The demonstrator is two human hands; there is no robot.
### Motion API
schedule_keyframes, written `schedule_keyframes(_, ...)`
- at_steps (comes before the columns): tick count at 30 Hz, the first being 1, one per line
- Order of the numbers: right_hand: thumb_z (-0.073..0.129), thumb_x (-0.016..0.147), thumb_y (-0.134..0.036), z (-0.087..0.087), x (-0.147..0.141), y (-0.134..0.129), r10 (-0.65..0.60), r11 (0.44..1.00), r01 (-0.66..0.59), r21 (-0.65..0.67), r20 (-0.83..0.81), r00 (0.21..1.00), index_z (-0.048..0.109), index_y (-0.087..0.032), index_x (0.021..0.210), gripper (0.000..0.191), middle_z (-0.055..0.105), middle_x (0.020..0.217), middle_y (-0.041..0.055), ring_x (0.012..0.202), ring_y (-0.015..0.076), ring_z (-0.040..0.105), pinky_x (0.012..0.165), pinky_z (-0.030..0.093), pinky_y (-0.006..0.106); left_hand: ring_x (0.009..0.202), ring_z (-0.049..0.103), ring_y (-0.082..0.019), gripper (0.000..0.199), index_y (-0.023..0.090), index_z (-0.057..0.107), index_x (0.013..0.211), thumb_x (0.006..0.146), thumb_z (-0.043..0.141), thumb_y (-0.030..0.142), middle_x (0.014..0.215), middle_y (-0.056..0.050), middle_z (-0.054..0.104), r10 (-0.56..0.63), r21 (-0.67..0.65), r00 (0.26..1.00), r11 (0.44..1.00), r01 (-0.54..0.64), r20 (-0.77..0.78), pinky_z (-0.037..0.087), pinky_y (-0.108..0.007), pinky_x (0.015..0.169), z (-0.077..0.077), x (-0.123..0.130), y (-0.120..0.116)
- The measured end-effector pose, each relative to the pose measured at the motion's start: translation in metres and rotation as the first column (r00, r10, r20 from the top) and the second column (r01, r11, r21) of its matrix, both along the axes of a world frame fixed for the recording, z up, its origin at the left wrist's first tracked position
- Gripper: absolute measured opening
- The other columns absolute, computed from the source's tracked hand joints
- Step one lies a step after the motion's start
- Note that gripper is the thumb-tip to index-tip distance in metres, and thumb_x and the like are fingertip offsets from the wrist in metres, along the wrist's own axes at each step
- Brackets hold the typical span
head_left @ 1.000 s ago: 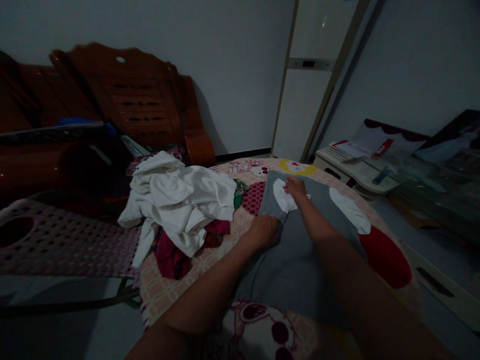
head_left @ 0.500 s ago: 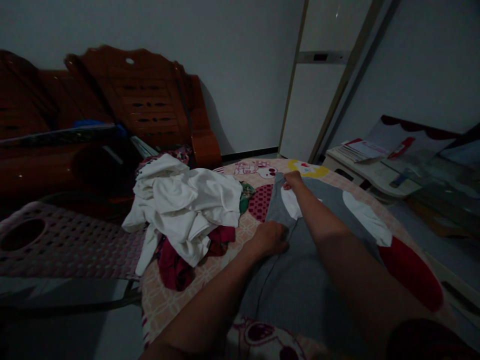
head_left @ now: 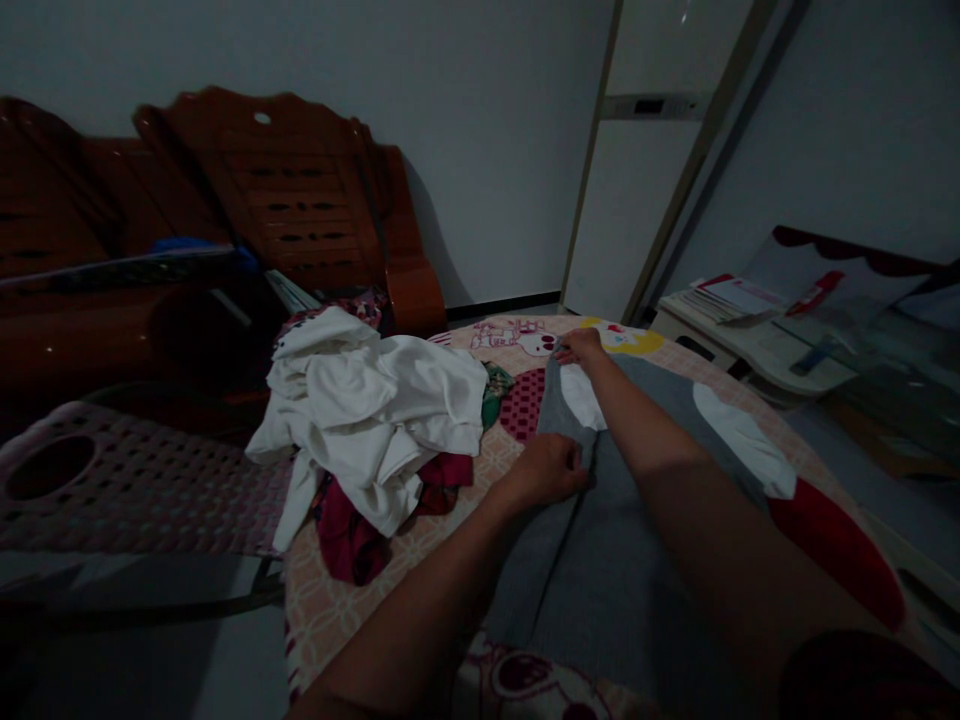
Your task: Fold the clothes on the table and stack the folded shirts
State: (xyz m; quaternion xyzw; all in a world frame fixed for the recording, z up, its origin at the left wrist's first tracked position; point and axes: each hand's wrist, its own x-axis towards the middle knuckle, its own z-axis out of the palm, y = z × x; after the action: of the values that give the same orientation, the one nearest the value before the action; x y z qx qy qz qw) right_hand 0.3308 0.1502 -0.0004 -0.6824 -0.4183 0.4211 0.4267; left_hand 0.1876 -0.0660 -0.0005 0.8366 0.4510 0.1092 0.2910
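Grey trousers (head_left: 615,540) lie spread over the patterned cloth, with white pieces like pocket linings showing at both sides. My right hand (head_left: 581,348) pinches their far left corner, fingers closed on the fabric. Nearer to me, my left hand (head_left: 551,470) grips the left edge of the same trousers, its fingers curled on a fold. A long crease runs from there toward the near end. My right forearm hides part of the grey cloth.
Left on the patterned tablecloth (head_left: 352,610) is a pile of white clothes (head_left: 360,400) over a dark red garment (head_left: 349,540). Beyond stand a wooden bench (head_left: 300,190), a woven chair (head_left: 165,490) and a tall white cabinet-like unit (head_left: 637,200). Papers (head_left: 724,298) lie on a stand at right.
My left hand has moved slightly right, drawing the edge inward, and the fold beside it looks deeper. My right hand has shifted slightly at the far corner. The view has turned a little.
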Motion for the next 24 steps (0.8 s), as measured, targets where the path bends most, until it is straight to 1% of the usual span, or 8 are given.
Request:
schedule_keyframes(5,0.065,0.082,-0.001,-0.005,-0.008,-0.003,0.046,0.997,-0.043,0.067,-0.047,0.998,0.066,-0.009,0.087,0.010,0.062,0.056,-0.0003,0.051,0.0116,0.064,0.060,0.060,0.024,0.077,0.064,-0.018,0.015,0.015,0.071,0.087,0.083,0.060,0.024,0.083,-0.006,0.073,-0.013,0.025,1.000,1.000,0.013,-0.006,0.045,-0.027,0.070,-0.008,0.006,-0.004)
schedule_keyframes(8,0.064,0.078,0.002,-0.009,-0.008,-0.010,0.118,0.987,-0.112,0.115,-0.044,0.992,0.071,-0.011,0.094,0.021,0.071,0.073,0.0017,0.062,0.0089,0.065,0.070,0.059,0.023,0.079,0.065,-0.018,0.014,0.014,0.070,0.088,0.085,0.060,0.024,0.086,-0.007,0.073,-0.052,0.020,0.998,0.998,0.052,0.018,0.046,-0.027,0.073,-0.015,0.008,-0.005)
schedule_keyframes(11,0.064,0.077,-0.002,-0.008,0.004,-0.020,0.168,0.959,-0.189,0.210,0.111,0.979,0.074,-0.014,0.106,0.032,0.076,0.095,0.0040,0.078,0.0115,0.069,0.081,0.058,0.027,0.077,0.065,-0.017,0.018,0.015,0.069,0.097,0.086,0.063,0.028,0.084,-0.004,0.072,-0.095,-0.063,0.991,0.993,0.101,0.096,0.047,-0.025,0.072,-0.018,0.001,-0.001)
schedule_keyframes(13,0.063,0.079,-0.006,-0.005,0.022,-0.030,0.122,0.949,-0.199,0.247,0.294,0.948,0.075,-0.014,0.108,0.033,0.076,0.103,0.0063,0.089,0.0161,0.070,0.087,0.057,0.031,0.075,0.066,-0.016,0.024,0.016,0.069,0.104,0.087,0.062,0.032,0.083,-0.002,0.072,-0.093,-0.121,0.983,0.986,0.113,0.161,0.048,-0.024,0.071,-0.018,-0.006,0.007)
schedule_keyframes(16,0.058,0.081,-0.009,-0.003,0.057,-0.053,-0.026,0.963,-0.128,0.236,0.554,0.832,0.077,-0.012,0.102,0.028,0.076,0.106,0.0111,0.104,0.0233,0.069,0.095,0.053,0.035,0.082,0.068,-0.017,0.021,0.016,0.071,0.103,0.087,0.061,0.026,0.089,-0.004,0.074,0.055,-0.046,0.987,0.998,-0.048,0.153,0.051,-0.027,0.078,-0.019,-0.018,0.020)
schedule_keyframes(19,0.057,0.081,-0.008,-0.009,0.090,-0.082,-0.126,0.979,-0.037,0.200,0.736,0.665,0.077,-0.012,0.098,0.027,0.075,0.111,0.0167,0.113,0.0295,0.067,0.101,0.049,0.039,0.097,0.068,-0.021,0.022,0.017,0.072,0.104,0.085,0.061,0.018,0.104,-0.008,0.075,0.255,0.118,0.963,0.957,-0.264,0.088,0.051,-0.030,0.090,-0.022,-0.026,0.030)
schedule_keyframes(21,0.057,0.080,-0.009,-0.016,0.104,-0.098,-0.094,0.992,-0.007,0.123,0.791,0.605,0.076,-0.012,0.096,0.025,0.073,0.112,0.0203,0.115,0.0324,0.066,0.101,0.049,0.043,0.105,0.067,-0.022,0.026,0.018,0.072,0.110,0.085,0.061,0.016,0.114,-0.010,0.073,0.311,0.181,0.949,0.932,-0.316,0.052,0.050,-0.032,0.095,-0.025,-0.028,0.032)
schedule_keyframes(24,0.061,0.080,-0.011,-0.026,0.109,-0.111,-0.003,1.000,-0.016,0.016,0.814,0.580,0.074,-0.011,0.094,0.020,0.071,0.112,0.0223,0.116,0.0343,0.065,0.100,0.049,0.046,0.112,0.065,-0.023,0.033,0.020,0.071,0.118,0.086,0.062,0.016,0.121,-0.009,0.070,0.290,0.220,0.957,0.932,-0.289,0.030,0.049,-0.032,0.100,-0.033,-0.030,0.033)
